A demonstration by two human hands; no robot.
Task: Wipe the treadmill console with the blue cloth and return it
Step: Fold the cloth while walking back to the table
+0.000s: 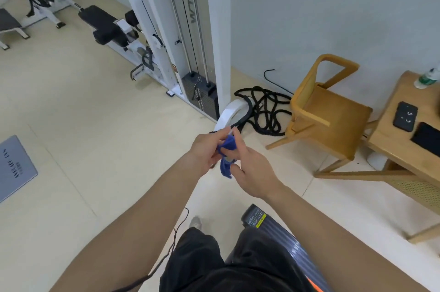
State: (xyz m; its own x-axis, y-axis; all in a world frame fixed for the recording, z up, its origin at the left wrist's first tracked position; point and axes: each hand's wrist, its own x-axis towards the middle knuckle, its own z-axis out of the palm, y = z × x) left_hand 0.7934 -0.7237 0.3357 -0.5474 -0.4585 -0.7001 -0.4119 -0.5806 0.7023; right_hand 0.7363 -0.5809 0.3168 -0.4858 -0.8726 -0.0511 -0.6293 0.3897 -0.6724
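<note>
A crumpled blue cloth (227, 157) hangs between both hands at the middle of the head view, above the pale floor. My left hand (209, 150) pinches its upper part with thumb and fingers. My right hand (251, 168) holds it from the right side, index finger raised along the cloth. The end of a dark treadmill deck (281, 241) with a yellow label shows low in the frame beside my legs. The treadmill console is out of view.
A white cable weight machine (190, 53) stands ahead, with a black rope coil (264, 110) at the wall. A wooden chair (326, 110) and a wooden table (404, 139) holding a phone and bottle are on the right. A black cord (176, 239) trails by my feet.
</note>
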